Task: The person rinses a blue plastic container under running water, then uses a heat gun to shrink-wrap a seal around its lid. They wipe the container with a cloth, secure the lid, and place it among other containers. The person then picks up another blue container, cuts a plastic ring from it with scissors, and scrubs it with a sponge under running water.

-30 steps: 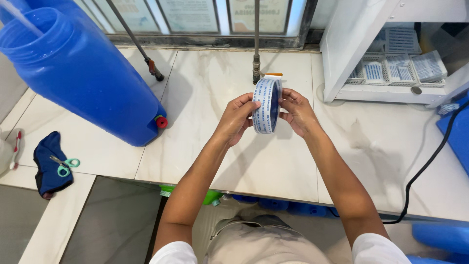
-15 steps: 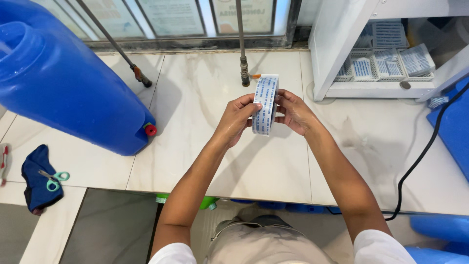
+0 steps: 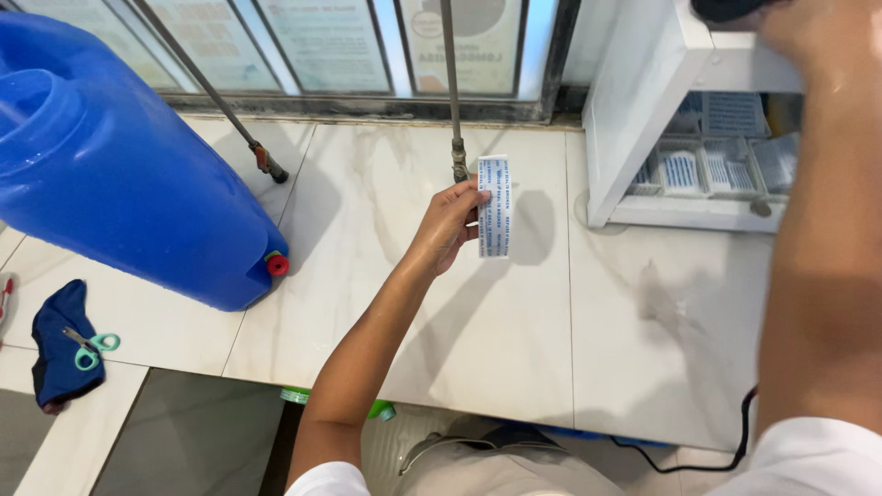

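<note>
Packet (image 3: pixel 493 206) pinched in left hand (image 3: pixel 447 227) fingers, blue drum (image 3: pixel 119 184) nearby, right hand's grip unclear.

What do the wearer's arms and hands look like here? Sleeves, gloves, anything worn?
Both arms are bare below short white sleeves: left sleeve, right sleeve. The left hand has no glove, ring or watch visible. The right hand is cut off at the frame's top edge; no glove shows.
</note>
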